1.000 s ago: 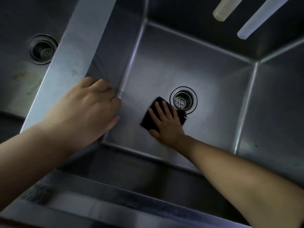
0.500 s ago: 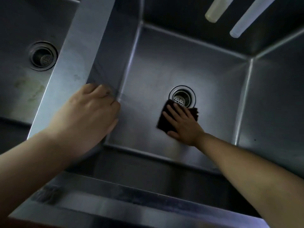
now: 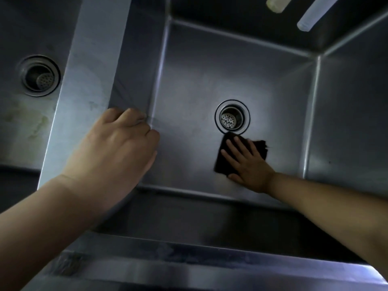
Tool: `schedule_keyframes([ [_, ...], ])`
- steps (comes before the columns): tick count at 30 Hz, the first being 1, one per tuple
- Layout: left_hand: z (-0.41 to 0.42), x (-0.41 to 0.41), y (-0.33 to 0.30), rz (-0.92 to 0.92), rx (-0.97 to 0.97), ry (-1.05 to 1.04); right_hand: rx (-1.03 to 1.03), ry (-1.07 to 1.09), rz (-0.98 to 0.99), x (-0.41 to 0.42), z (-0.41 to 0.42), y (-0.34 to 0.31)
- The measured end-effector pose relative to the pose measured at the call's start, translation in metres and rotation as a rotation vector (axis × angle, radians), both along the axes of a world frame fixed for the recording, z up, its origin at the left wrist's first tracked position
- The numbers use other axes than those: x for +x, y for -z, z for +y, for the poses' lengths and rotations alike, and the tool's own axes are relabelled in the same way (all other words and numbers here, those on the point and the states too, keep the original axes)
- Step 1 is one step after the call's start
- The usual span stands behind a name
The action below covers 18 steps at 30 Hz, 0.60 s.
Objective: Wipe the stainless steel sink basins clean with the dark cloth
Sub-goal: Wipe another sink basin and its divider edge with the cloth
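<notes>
A dim stainless steel double sink fills the view, seen from above. The right basin (image 3: 220, 66) is the deeper, nearer one; the left basin (image 3: 25, 127) shows brownish stains on its floor. A flat steel divider (image 3: 84, 80) runs between them, and a front rim (image 3: 189, 267) crosses the bottom of the view. The left hand (image 3: 114, 152) rests on the near end of the divider, its fingers (image 3: 134, 115) curled over the edge into the right basin, gripping it. The right hand (image 3: 249, 166) lies flat on the right basin's floor, fingers straight and spread, pressing down on the dark cloth (image 3: 222, 162), which sits just below and right of the right drain strainer (image 3: 232, 117), its corner at the drain's rim. A second drain (image 3: 39, 75) sits in the left basin. Two pale translucent tubes (image 3: 310, 15) hang in at the top right.
</notes>
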<state>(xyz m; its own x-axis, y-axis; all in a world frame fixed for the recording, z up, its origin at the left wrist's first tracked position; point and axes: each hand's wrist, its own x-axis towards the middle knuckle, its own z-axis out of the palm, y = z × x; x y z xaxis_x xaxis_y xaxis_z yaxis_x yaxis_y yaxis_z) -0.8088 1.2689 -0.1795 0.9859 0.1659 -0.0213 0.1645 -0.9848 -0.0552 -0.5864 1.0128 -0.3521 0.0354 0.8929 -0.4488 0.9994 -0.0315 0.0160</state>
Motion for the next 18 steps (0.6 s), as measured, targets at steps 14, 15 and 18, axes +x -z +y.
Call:
schedule_keyframes([
  [14,-0.003,0.002,0.001,0.152,0.110,0.008,0.019,-0.375,0.195,-0.126,0.119,0.027],
  [15,-0.004,0.002,0.000,0.171,0.116,0.006,0.008,-0.417,0.199,-0.121,0.115,0.025],
  [18,-0.006,0.002,-0.003,0.185,0.115,0.028,-0.027,-0.455,0.214,-0.098,0.087,0.017],
])
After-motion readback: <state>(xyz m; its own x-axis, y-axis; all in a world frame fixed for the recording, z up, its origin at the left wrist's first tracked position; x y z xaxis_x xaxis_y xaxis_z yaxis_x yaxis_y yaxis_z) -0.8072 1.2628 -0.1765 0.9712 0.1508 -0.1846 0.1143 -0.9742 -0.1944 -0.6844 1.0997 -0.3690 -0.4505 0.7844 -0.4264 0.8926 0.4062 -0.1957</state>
